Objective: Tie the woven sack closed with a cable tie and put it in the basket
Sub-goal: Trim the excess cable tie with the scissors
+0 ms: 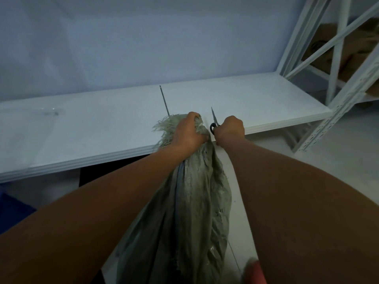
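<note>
In the head view, the left hand (189, 131) was curled tight round the gathered neck of the woven sack (196, 201). It held the neck at the near edge of the white table (82, 128), and the sack's body hung down between the two forearms. The frayed mouth fanned out to the left of the fist. The right hand (230, 128), just right of the neck, was closed round the dark handles of a pair of scissors (213, 119), the blades pointing away from the person. The thin tail of the cable tie (164, 101) rose from behind the neck and ran away across the table, nearly parallel to the blades. It lay on the far left side of the gripping fist, so the left hand was nearer to it. If trimming came next, the scissors would need to cross leftward past the fist's knuckles. Whether the tie was cinched could not be told, as the fist hid it. A blue shape (14, 210) low on the left may have been the basket
</note>
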Available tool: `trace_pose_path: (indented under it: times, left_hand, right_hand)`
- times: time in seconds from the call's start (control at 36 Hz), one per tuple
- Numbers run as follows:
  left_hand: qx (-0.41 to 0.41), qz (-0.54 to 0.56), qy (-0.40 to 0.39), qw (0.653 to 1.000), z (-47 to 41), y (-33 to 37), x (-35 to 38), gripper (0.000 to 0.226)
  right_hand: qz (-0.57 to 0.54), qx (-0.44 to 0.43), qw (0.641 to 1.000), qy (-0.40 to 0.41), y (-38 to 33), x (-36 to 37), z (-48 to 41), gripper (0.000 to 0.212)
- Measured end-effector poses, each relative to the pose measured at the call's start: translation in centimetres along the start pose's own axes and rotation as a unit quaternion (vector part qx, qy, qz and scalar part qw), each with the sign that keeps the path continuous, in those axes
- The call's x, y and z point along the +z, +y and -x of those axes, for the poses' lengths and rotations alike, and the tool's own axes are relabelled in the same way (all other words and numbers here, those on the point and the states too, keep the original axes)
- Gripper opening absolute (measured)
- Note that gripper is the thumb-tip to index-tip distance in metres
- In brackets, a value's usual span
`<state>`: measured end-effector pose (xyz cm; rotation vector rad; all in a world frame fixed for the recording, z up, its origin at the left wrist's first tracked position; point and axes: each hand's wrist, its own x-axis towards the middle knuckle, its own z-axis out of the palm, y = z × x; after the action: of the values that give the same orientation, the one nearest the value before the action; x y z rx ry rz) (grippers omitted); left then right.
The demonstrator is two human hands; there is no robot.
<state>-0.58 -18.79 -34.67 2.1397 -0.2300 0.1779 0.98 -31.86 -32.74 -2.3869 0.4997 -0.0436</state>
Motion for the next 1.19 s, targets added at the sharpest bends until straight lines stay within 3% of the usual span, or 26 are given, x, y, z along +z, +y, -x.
trace_pose_path:
  times: [0.22, 0.56, 0.69, 0.86, 0.94, 1.19]
  left_hand:
    - [0.008, -0.021, -0.001, 1.000, -2.5, -1.2, 2.0, 0.056]
    - [0.011, -0.036, -0.022, 0.999, -6.1, -3.2, 4.1, 0.048]
    - [0.023, -0.035, -0.025, 0.999, -7.1, -4.1, 5.0, 0.041]
    - [0.017, -0.019, -0.021, 0.999, -7.9, -4.4, 5.6, 0.041]
    - [0.011, -0.008, -0.022, 1.000, -8.1, -4.4, 5.5, 0.039]
    - [0.005, 0.005, -0.035, 0.999, -8.1, -3.8, 5.1, 0.041]
  right_hand:
    - [0.035, -0.013, 0.999, -0.002, 0.6, 0.3, -2.2, 0.016]
    - [0.078, -0.010, 0.997, -0.004, 1.5, 1.5, -6.5, 0.043]
    - [0.092, -0.015, 0.996, 0.000, 1.8, 2.0, -8.0, 0.034]
    - [0.134, -0.024, 0.990, 0.033, 1.8, 2.7, -8.8, 0.005]
    - [0.169, -0.040, 0.983, 0.057, 1.7, 2.8, -9.1, 0.013]
    - [0.214, -0.062, 0.973, 0.066, 0.9, 3.4, -9.2, 0.012]
